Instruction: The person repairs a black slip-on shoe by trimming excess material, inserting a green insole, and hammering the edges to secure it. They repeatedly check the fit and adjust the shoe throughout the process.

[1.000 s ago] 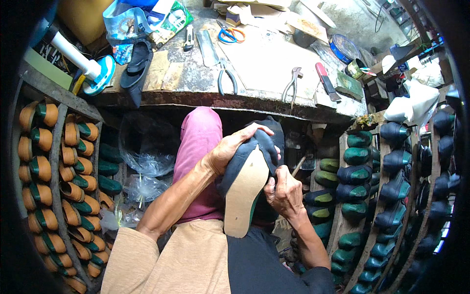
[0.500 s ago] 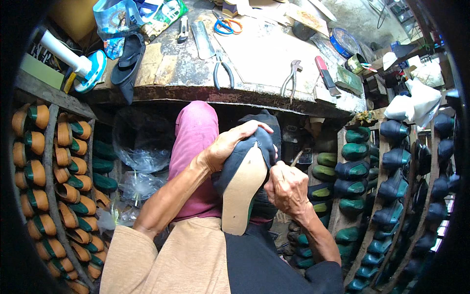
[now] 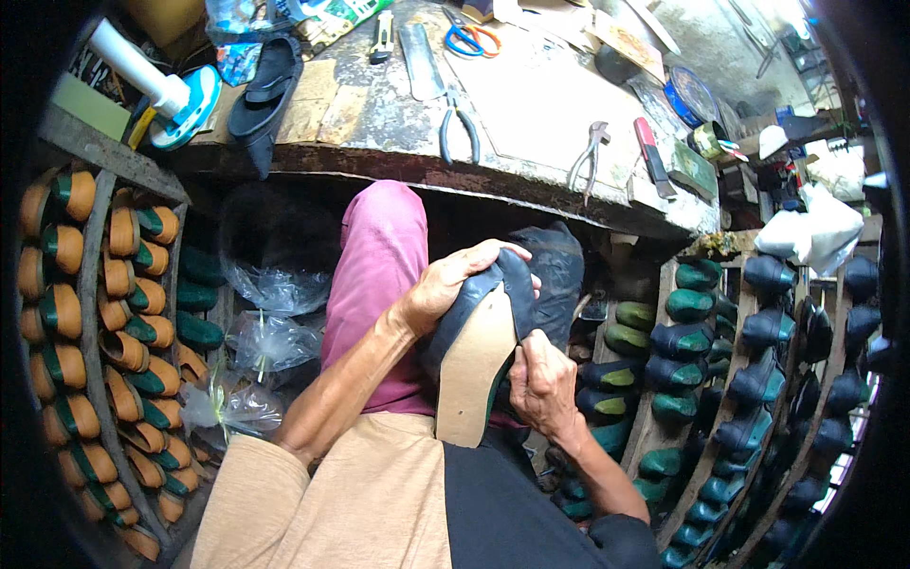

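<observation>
A dark blue shoe upper on a last, tan insole board facing me, rests sole-up against my lap. My left hand wraps over its toe end from the left and grips it. My right hand presses against the shoe's right edge, fingers curled on the upper's margin; whether they hold a small tool is hidden. My knee in pink trousers rises behind the shoe.
A worn workbench ahead carries pliers, pincers, orange-handled scissors, a black sandal and a round blue tin. Racks of orange-green lasts stand left, dark green-blue ones right. Plastic bags lie below.
My head view has shifted slightly downward and closer. My right hand has moved a little up along the shoe's right edge; the left hand keeps its grip on the toe.
</observation>
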Motion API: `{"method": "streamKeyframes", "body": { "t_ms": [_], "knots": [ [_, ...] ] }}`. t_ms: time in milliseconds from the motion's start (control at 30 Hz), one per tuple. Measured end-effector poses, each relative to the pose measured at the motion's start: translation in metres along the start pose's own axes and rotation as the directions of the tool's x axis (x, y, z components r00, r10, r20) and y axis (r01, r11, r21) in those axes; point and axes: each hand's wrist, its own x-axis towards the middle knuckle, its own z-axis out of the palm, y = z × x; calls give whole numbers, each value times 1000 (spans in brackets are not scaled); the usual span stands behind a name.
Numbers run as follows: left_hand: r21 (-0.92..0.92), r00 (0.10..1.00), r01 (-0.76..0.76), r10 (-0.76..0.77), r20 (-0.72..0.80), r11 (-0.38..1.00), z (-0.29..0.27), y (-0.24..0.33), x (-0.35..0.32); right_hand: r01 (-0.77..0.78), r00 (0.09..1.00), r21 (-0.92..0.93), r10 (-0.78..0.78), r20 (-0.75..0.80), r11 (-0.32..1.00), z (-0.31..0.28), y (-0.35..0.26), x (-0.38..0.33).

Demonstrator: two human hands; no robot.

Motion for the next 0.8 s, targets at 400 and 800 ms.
{"method": "streamKeyframes", "body": {
  "t_ms": [400,800],
  "knots": [
    [-177,926,-188,115,-359,966,-40,-11,-1,-194,978,252,207,-24,948,15,-47,-42],
    [-554,989,-147,112,-97,819,-10,5,-3,296,941,-167,-317,-116,940,-50,-92,-24]
  ]
}}
